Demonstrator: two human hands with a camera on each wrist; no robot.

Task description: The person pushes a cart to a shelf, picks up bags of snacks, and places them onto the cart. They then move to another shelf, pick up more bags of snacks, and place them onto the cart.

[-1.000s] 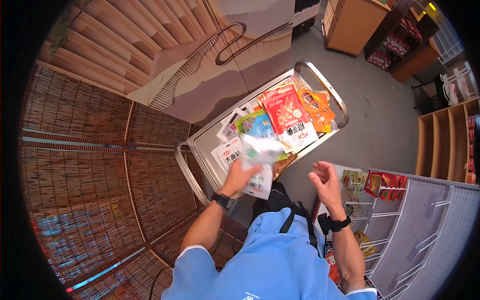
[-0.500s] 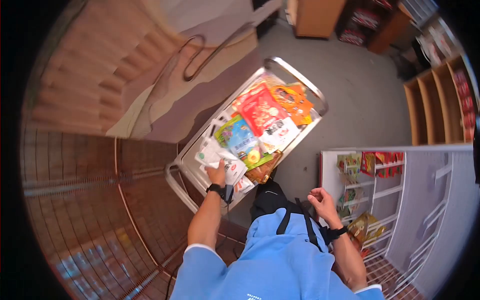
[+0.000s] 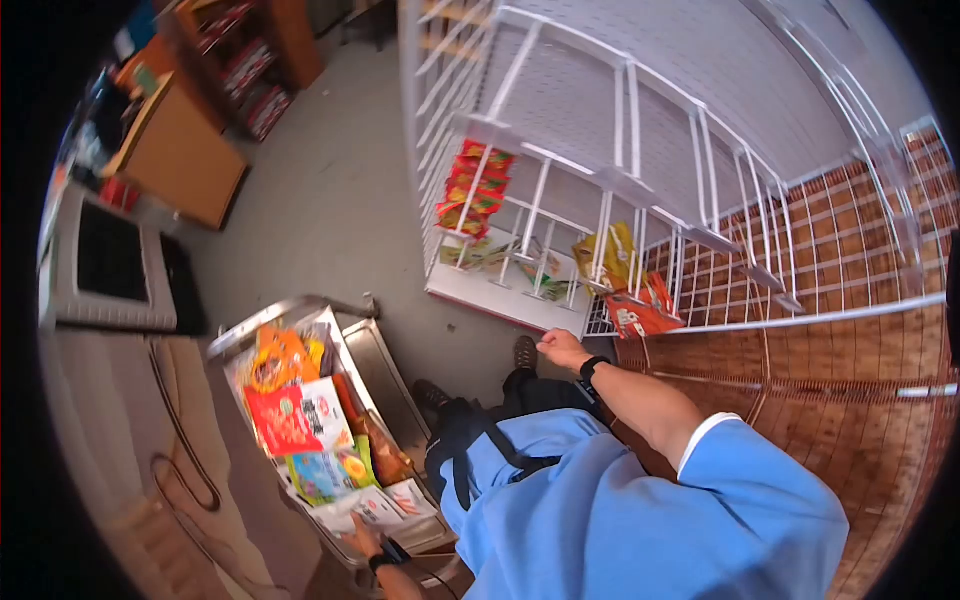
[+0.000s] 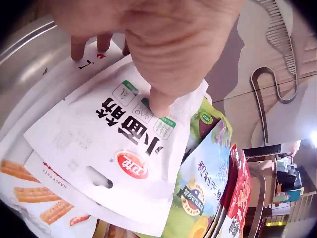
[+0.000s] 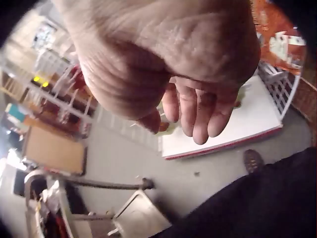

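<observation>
My left hand [image 3: 365, 543] is at the near end of the metal cart. In the left wrist view, that hand [image 4: 173, 44] pinches a white snack packet [image 4: 124, 144], its thumb on the printed front and other fingers partly hidden behind. Under this packet lie more white packets [image 4: 54, 191]. A blue and green packet [image 4: 198, 183] and a red one [image 4: 241, 183] lie beyond. My right hand [image 3: 565, 350] is in the air before the white wire rack, holding nothing. In the right wrist view, its fingers [image 5: 188, 111] hang loosely bent.
The cart [image 3: 345, 350] carries orange, red and brown packets too. On the white wire rack [image 3: 620, 200] are red packets [image 3: 475, 190], a yellow packet [image 3: 605, 255] and an orange-red packet [image 3: 645, 305]. Wooden cabinets [image 3: 180, 160] stand across the grey floor.
The view has turned to the right, toward the wire rack. My left hand has lowered the white packet onto the cart's near end and keeps hold of it. The right hand stays empty.
</observation>
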